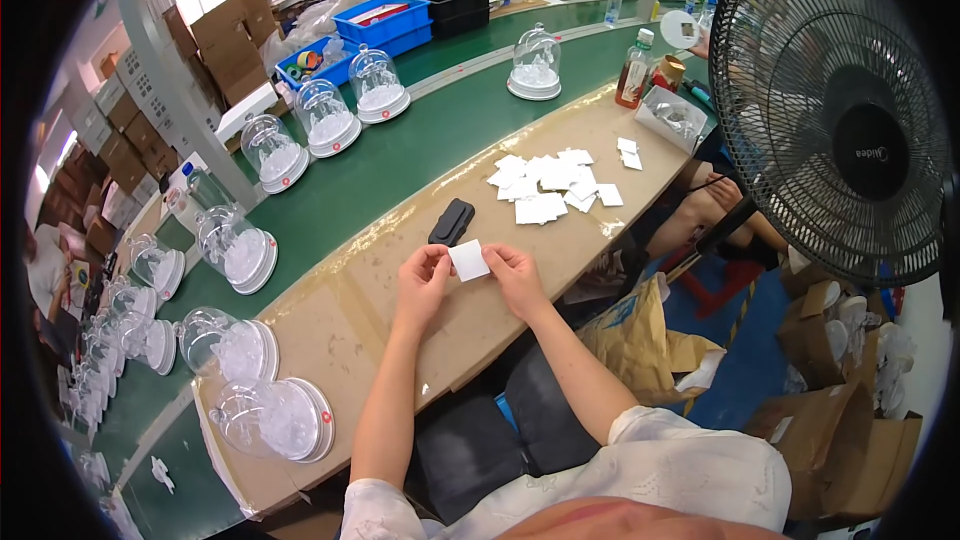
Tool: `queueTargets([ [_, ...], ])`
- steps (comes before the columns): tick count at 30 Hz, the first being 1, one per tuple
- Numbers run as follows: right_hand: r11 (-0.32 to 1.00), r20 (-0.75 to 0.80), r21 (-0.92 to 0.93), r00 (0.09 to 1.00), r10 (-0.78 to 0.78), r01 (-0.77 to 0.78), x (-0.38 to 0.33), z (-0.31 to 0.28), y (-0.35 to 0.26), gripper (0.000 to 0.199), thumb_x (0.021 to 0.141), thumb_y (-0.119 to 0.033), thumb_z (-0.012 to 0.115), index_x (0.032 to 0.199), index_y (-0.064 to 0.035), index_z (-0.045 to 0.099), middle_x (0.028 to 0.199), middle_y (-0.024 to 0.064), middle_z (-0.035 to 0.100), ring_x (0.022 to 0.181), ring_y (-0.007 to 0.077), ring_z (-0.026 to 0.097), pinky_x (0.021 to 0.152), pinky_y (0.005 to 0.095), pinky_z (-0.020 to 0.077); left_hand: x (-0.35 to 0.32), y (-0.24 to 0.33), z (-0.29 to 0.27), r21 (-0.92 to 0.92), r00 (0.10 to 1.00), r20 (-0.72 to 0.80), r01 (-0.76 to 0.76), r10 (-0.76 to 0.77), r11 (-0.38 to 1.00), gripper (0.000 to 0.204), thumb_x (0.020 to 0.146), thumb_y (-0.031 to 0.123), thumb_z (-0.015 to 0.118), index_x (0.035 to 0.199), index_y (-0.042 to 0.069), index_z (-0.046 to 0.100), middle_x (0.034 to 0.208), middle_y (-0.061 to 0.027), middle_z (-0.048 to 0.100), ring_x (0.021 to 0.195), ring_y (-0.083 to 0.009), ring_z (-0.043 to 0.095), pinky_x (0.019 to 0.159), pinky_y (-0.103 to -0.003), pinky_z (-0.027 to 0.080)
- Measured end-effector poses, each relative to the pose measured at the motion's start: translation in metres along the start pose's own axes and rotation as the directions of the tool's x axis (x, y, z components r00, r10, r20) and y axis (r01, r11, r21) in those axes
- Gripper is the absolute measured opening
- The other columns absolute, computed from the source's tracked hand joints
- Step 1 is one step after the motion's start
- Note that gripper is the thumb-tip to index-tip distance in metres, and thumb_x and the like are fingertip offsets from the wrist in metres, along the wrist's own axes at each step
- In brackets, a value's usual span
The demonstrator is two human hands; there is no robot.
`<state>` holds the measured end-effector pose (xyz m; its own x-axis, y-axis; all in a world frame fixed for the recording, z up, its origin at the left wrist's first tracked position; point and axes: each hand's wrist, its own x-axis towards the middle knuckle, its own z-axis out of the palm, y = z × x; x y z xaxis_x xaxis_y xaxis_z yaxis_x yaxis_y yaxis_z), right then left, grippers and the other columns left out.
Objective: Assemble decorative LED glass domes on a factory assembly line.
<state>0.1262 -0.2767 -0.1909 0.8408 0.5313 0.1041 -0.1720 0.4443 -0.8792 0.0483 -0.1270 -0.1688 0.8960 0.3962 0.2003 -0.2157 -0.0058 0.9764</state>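
Observation:
A small white square card (pixel 468 261) is pinched at its edges between my left hand (pixel 424 280) and my right hand (pixel 514 278). Both hands are closed on it, thumbs and fingertips at opposite sides, above the brown work surface (pixel 400 285). Just beyond my left hand lies a small black object (pixel 452 222), whose kind I cannot make out. Farther off to the right is a loose pile of similar white squares (pixel 550 180). Clear domes on white round bases, such as the near dome (pixel 280 420), stand at the left end.
A green conveyor belt (pixel 450 105) runs behind the surface, carrying several more domes (pixel 535 70). Blue bins (pixel 385 25) stand beyond it. At right are a bottle of reddish liquid (pixel 634 70), a large black fan (pixel 840 120) and another person's arm (pixel 700 210). A paper sack (pixel 640 340) sits below.

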Motion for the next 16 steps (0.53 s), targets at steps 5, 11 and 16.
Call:
queueTargets([
  [5, 1.000, -0.025, 0.002, 1.000, 0.008, -0.008, -0.0005, -0.0016, 0.0022, 0.023, 0.096, -0.019, 0.059, 0.101, 0.0016, 0.067, 0.092, 0.0028, 0.067, 0.083, 0.0064, 0.059, 0.077, 0.0223, 0.0471, -0.0009, -0.0026, 0.0023, -0.054, 0.998, 0.022, -0.059, 0.060, 0.997, 0.012, 0.091, 0.002, 0.058, 0.102, -0.002, 0.059, 0.087, -0.0021, 0.063, 0.078, -0.0094, 0.060, 0.070, -0.022, 0.047],
  [11, 1.000, -0.014, -0.003, 1.000, -0.008, 0.008, 0.0006, -0.0029, 0.0042, 0.022, 0.097, -0.019, 0.058, 0.100, 0.0015, 0.066, 0.092, 0.0025, 0.067, 0.082, 0.0057, 0.058, 0.076, 0.0218, 0.0465, -0.0008, -0.0012, -0.0012, 0.029, 0.997, 0.056, -0.046, 0.044, 0.999, 0.013, 0.090, 0.000, 0.056, 0.103, -0.001, 0.059, 0.089, -0.0034, 0.063, 0.081, -0.0123, 0.061, 0.074, -0.026, 0.049],
  [16, 0.999, -0.017, 0.036, 1.000, 0.009, -0.008, -0.0012, -0.0009, 0.0049, 0.022, 0.096, -0.019, 0.058, 0.101, 0.0012, 0.066, 0.092, 0.0021, 0.067, 0.082, 0.0056, 0.058, 0.076, 0.0224, 0.0466, -0.0036, 0.0049, 0.0005, 0.133, 1.000, 0.022, -0.022, 0.019, 0.991, 0.014, 0.091, 0.002, 0.057, 0.105, -0.001, 0.059, 0.089, -0.0042, 0.064, 0.081, -0.0131, 0.061, 0.074, -0.026, 0.049],
])
